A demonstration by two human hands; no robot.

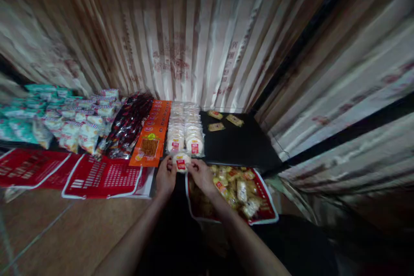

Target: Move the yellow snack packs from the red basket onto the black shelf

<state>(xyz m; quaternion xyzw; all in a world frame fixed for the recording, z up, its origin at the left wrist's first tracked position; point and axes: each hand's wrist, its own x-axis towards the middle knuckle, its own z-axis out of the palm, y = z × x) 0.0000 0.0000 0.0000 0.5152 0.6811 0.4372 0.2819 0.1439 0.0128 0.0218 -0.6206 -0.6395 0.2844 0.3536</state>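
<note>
Pinching its sides, hands (166, 177) (203, 175) flank a round packet (181, 163).

Black shelf (239, 148) beneath teal bags (22, 114), white bags (87, 120), dark packets (129, 125), orange packs (150, 136), round wafers (193, 133) and three yellowish packets (216, 127).

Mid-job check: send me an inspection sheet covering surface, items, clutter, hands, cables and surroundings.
Surface: black table, loaded with packets.
Items: round cracker packet held just in front of two rows of similar packets.
Clutter: orange packet, dark packets, white packets and green packets to the left; three small packets to the right; red bag of small packets near the right forearm.
Hands: left hand and right hand grip opposite edges of the cracker packet.
Cables: none identifiable for certain.
Surroundings: pleated curtain behind, dark bars, tiled floor.
</note>
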